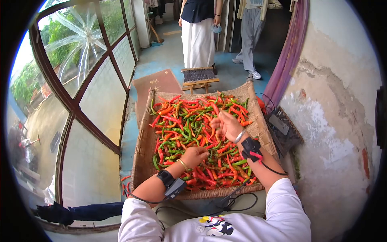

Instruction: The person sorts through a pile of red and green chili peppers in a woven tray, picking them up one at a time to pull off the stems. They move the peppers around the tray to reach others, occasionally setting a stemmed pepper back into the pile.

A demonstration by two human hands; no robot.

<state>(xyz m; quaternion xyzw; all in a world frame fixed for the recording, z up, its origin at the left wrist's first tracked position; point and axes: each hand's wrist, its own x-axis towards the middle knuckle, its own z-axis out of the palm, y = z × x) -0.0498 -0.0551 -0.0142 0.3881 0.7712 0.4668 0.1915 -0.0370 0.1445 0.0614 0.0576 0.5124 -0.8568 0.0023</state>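
A shallow woven basket (142,155) in front of me is spread with red, green and orange chili peppers (188,131). Over the middle of the heap, my left hand (194,157) is closed with thumb and fingers pressed together; whatever they pinch is too small to make out. Higher and to the right, my right hand (228,126) is closed with curled fingers. A larger-looking red chili pepper (215,108) sticks up from its fingertips. Both wrists carry a bracelet and a strapped-on black device with a cable.
Beyond the basket stands a small wooden stool (199,76) with a woven seat. Two people stand behind it, seen partly. A dark bag-like item (283,130) lies right of the basket, by the wall. Windows line the left side. Black cables (234,201) cross my lap.
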